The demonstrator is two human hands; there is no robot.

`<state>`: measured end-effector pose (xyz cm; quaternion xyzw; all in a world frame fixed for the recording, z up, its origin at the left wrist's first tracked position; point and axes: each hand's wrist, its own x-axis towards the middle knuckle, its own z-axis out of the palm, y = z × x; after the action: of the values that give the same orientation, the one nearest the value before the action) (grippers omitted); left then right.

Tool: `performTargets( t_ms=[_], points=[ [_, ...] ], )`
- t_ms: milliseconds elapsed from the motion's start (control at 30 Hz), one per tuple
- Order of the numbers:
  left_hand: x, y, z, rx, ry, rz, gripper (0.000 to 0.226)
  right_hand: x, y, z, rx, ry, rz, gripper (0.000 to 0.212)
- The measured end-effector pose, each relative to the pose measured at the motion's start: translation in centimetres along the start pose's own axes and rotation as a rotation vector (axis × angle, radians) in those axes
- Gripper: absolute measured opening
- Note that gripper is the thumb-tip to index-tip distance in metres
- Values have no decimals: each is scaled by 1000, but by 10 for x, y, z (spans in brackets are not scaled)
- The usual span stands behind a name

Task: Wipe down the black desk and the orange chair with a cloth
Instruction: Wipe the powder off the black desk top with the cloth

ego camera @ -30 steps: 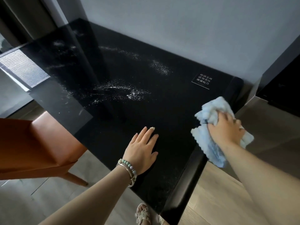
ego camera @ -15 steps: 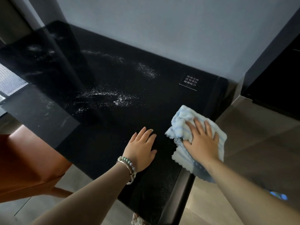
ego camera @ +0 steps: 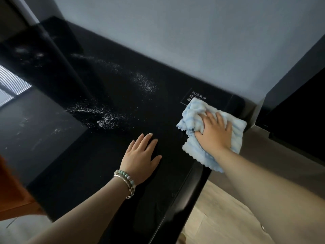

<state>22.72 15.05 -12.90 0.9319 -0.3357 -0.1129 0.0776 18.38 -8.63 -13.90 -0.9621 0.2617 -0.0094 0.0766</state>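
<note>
**dustbunny_42:** Wiping has barely started, I'd say. The light blue ribbed microfibre cloth point(ego camera: 195, 110) sits at the far right corner of the glossy black bench point(ego camera: 79, 164), partly covering a small white-lettered label point(ego camera: 192, 95). The right grip point(ego camera: 215, 133) lies flat on top, fingers spread and pressing down, not pinching anything.

**mopdad:** Yep. Two white powdery smears point(ego camera: 146, 83) point(ego camera: 103, 115) sit well to the left of the cloth, unwiped. Only a blurry sliver of the orange chair point(ego camera: 10, 191) shows at the left edge, so most of the job looks left. Other hand?

**dustbunny_42:** Left grip point(ego camera: 140, 155) is flat on bare bench, fingers straight, holding nothing. The cloth's bunched, with its long axis roughly near-to-far along the bench's right edge and its near end drooping over that edge.
</note>
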Motion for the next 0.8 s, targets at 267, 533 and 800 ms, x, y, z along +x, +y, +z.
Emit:
performTargets(
  t_ms=[267, 533, 800],
  points=[
    [6, -3, -4, -89, -25, -38, 54, 90, 39, -26, 141, 10, 98, 44],
    [3, 3, 2, -114, 56, -69, 53, -20, -12, -12, 90, 176, -104, 19],
    [-8, 4, 2, -75, 106, -67, 57, 45, 1, -24, 78, -22, 46, 37]
  ],
)
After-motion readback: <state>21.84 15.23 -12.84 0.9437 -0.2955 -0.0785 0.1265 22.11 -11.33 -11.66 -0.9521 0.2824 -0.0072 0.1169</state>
